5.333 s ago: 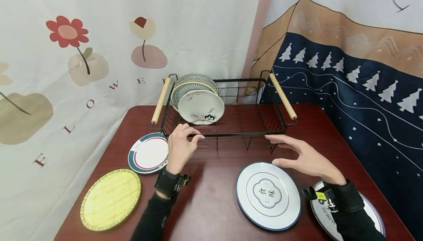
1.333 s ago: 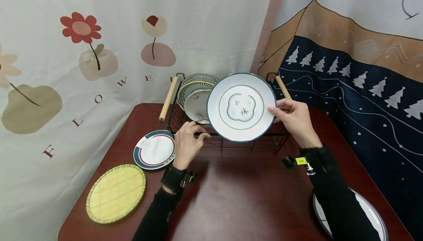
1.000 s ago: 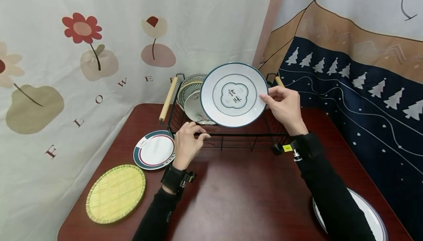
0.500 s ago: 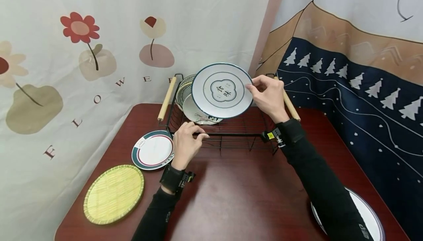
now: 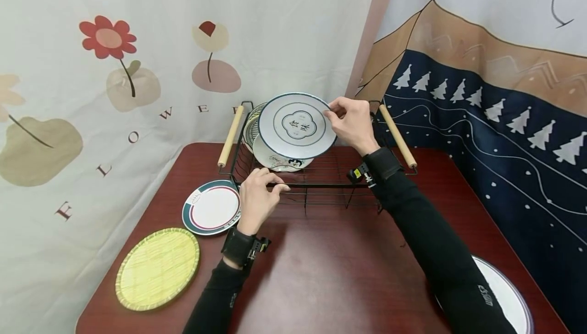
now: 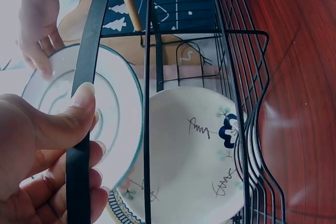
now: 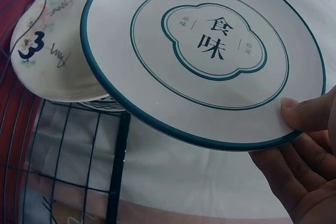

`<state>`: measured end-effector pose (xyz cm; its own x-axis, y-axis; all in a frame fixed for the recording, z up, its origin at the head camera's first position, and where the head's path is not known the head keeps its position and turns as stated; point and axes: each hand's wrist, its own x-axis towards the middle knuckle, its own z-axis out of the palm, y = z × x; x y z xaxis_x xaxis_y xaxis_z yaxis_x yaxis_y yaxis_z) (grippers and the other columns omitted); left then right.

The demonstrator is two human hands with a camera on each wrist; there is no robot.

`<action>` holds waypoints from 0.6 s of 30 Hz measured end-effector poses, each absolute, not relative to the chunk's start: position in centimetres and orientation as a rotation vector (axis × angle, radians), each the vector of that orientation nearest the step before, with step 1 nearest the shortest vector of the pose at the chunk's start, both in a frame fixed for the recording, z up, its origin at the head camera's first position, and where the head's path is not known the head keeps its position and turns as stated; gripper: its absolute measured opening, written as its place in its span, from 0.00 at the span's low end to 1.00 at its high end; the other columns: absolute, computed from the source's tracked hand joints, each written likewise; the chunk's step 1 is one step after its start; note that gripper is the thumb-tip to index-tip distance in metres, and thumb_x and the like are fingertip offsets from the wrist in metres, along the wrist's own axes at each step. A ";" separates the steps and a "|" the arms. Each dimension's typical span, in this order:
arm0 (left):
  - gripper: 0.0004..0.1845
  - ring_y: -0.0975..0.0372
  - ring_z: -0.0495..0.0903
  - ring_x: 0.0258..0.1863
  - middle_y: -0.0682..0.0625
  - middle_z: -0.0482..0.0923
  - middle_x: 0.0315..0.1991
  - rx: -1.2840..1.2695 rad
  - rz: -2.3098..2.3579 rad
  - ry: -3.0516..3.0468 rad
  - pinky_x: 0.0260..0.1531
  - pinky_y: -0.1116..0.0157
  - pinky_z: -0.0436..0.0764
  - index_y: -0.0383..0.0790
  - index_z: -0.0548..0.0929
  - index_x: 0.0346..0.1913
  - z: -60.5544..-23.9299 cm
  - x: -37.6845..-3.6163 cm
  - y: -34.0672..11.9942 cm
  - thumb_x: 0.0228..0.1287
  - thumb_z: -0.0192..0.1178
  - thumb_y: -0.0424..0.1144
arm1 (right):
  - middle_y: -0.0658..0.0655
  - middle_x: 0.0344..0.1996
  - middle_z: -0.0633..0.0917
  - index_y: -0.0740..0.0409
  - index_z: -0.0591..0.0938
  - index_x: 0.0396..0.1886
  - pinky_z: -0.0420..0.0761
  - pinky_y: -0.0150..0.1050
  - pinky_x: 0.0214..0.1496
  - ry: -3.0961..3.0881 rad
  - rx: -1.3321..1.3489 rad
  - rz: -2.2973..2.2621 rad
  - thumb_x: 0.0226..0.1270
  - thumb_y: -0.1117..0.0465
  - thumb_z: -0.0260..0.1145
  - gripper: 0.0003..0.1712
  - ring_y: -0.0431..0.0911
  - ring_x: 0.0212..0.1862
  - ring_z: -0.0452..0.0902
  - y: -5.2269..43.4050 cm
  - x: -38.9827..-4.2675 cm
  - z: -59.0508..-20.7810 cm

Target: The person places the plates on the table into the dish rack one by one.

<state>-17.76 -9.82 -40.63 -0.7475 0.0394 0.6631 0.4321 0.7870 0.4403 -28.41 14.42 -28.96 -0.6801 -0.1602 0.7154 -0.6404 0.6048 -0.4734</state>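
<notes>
Along the left edge of the red-brown worktop (image 5: 330,278) lie a round yellow woven mat (image 5: 158,269) and, farther back, a green-rimmed plate (image 5: 212,207). A white plate (image 5: 510,293) (partly hidden) lies towards the near right corner. A flowered curtain (image 5: 284,28) hangs behind.

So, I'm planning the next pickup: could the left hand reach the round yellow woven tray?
Likely yes: nothing covers the tray, though the left hand would first release the black wire rack.
</notes>
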 end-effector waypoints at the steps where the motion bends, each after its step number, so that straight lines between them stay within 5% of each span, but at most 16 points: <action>1: 0.07 0.56 0.81 0.31 0.54 0.80 0.26 -0.348 -0.777 -2.318 0.29 0.56 0.80 0.48 0.91 0.28 -40.6 -17.8 -9.8 0.49 0.79 0.44 | 0.62 0.28 0.90 0.64 0.89 0.38 0.75 0.30 0.34 -2.205 0.640 0.981 0.66 0.65 0.72 0.06 0.52 0.30 0.86 14.2 -28.6 -29.0; 18: 0.07 0.57 0.79 0.30 0.53 0.79 0.26 -0.352 -0.792 -2.325 0.29 0.57 0.79 0.47 0.91 0.28 -40.8 -17.8 -9.9 0.51 0.79 0.43 | 0.59 0.32 0.90 0.61 0.89 0.40 0.81 0.43 0.37 -2.391 0.691 0.879 0.70 0.65 0.68 0.05 0.51 0.33 0.85 11.1 -30.9 -30.2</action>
<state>-17.82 -9.93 -40.81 -0.7538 0.0424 0.6557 0.4338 0.7816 0.4482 -30.85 11.14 -30.24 -0.7477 -0.2850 0.5998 -0.6056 0.6632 -0.4398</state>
